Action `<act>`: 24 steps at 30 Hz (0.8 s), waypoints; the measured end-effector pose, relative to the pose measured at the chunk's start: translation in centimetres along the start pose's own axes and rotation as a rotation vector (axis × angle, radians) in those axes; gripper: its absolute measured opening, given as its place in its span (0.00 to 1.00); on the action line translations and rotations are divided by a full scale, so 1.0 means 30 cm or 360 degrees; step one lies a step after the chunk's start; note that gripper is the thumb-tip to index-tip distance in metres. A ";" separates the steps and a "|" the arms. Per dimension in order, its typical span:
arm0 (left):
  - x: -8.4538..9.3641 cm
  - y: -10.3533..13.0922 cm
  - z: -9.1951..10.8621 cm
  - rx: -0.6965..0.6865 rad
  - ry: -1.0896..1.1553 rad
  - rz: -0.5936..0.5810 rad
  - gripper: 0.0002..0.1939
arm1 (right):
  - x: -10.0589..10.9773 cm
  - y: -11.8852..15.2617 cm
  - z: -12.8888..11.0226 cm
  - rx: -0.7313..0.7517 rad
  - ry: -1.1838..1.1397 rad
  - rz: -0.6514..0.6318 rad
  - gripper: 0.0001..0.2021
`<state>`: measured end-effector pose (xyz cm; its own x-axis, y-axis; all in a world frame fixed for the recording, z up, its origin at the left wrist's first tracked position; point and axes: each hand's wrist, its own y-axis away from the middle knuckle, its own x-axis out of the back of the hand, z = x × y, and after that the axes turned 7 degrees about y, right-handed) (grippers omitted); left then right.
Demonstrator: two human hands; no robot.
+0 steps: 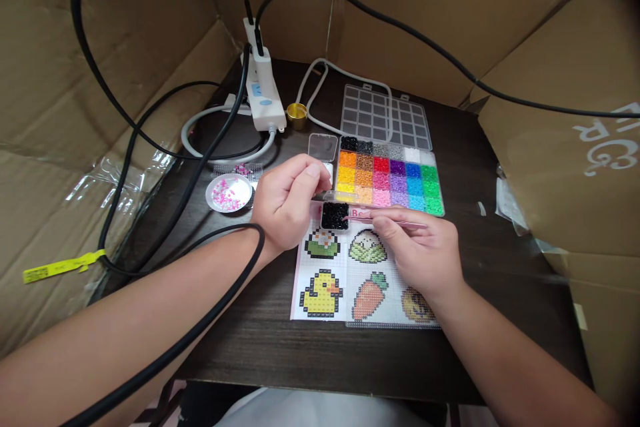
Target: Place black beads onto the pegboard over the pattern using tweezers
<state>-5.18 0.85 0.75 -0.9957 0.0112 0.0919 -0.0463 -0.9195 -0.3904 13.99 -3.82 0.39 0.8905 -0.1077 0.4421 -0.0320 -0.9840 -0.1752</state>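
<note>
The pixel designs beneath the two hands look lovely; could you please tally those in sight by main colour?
Mainly green designs: 2
Yellow bird design: 1
Orange carrot design: 1
Brown design, partly hidden by the right arm: 1
Total in sight: 5

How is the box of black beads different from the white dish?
The box is square-cornered, whereas the dish is round. The box is densely filled with black beads; the dish holds scattered, mostly pink beads. Tweezers reach the box, but not the dish. Both are open containers of beads.
</note>
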 end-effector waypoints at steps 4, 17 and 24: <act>-0.001 0.001 0.000 0.0003 0.0002 0.0000 0.16 | 0.006 0.000 -0.004 0.0008 -0.0003 0.0025 0.04; 0.005 -0.003 -0.016 -0.0028 0.0038 0.0034 0.15 | 0.165 0.074 -0.001 0.0013 0.0091 0.0306 0.03; -0.002 -0.008 -0.028 -0.0006 0.0057 0.0054 0.14 | 0.156 0.110 0.081 -0.0108 0.0138 0.0218 0.05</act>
<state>-5.18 1.39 0.08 -0.9989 -0.0058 0.0459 -0.0129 -0.9180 -0.3963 19.16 -7.22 -0.25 0.8334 -0.2501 0.4928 -0.1834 -0.9664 -0.1803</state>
